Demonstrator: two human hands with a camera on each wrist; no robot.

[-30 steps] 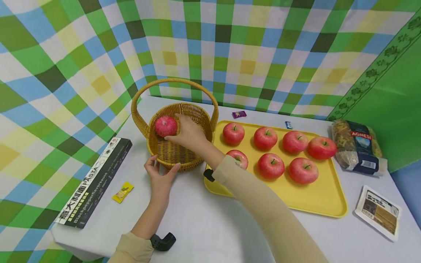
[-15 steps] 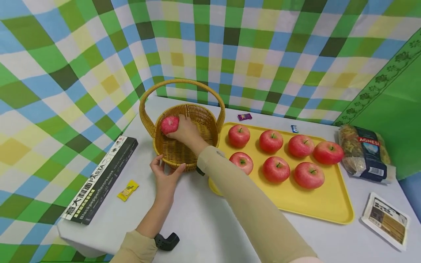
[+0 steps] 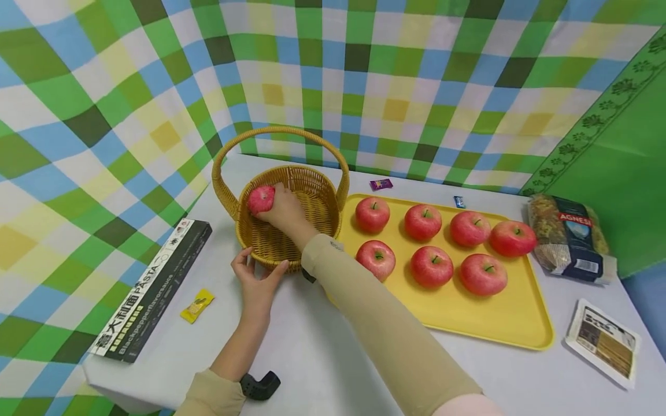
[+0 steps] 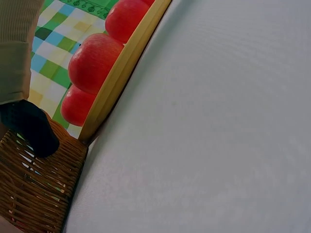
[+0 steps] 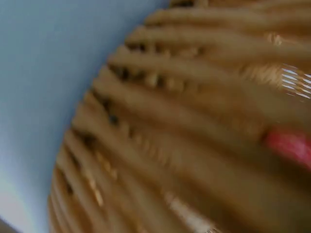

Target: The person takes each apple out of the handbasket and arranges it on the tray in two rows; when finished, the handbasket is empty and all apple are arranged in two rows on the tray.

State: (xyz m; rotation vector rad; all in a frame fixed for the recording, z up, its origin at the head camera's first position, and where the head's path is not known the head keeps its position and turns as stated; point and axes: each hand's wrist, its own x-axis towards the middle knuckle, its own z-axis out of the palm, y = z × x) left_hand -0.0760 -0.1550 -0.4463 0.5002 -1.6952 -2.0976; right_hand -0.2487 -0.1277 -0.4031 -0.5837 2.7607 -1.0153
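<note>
In the head view, a wicker basket (image 3: 267, 238) with a tall arched handle stands on the white table. My right hand (image 3: 286, 212) reaches inside and grips a red apple (image 3: 261, 199) at the basket's left side; the fingertips are partly hidden. The spread fingers and thumb of my left hand (image 3: 257, 290) rest against the front of the basket, low on its outer wall. Close up in the right wrist view are the blurred wicker wall (image 5: 146, 126) and a sliver of the apple (image 5: 293, 146). The left wrist view catches the basket's side (image 4: 41, 182).
Several red apples (image 3: 431, 267) lie on a yellow tray (image 3: 478, 328) right of the basket. A pasta box (image 3: 151, 289) and yellow packet (image 3: 197, 305) lie left. Small wrappers (image 3: 381, 184), a pasta bag (image 3: 569, 237) and a flat white pack (image 3: 603, 342) sit behind and right.
My right hand has moved further over the apple and covers more of its right side. The left hand stays at the basket's front. The head view has shifted slightly.
</note>
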